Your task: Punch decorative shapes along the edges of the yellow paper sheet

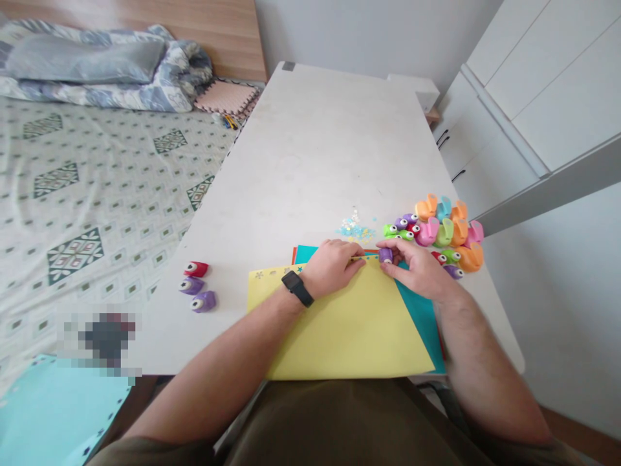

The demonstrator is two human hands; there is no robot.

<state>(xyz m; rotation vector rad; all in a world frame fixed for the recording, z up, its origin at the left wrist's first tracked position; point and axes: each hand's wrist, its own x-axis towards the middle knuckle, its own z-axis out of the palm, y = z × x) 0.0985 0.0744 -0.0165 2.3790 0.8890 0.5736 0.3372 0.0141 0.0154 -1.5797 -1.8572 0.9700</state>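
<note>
Centrally, a white desk (pixel 310 149) bears a yellow paper sheet (pixel 339 317) over teal paper (pixel 422 323), with craft punches (pixel 436 230) heaped at right. The right hand (pixel 417 268) pinches a small purple punch (pixel 385 255) firmly at the sheet's top edge. Beside it, the curled left hand (pixel 332 266) rests on the paper; whether it holds anything, I cannot tell.

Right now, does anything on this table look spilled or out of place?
Yes: tiny pale blue and cream paper cut-outs lie scattered loose on the white table, just past the yellow sheet, like spilled scraps. The teal sheet also sits askew, poking out at an angle from under the yellow one.
</note>
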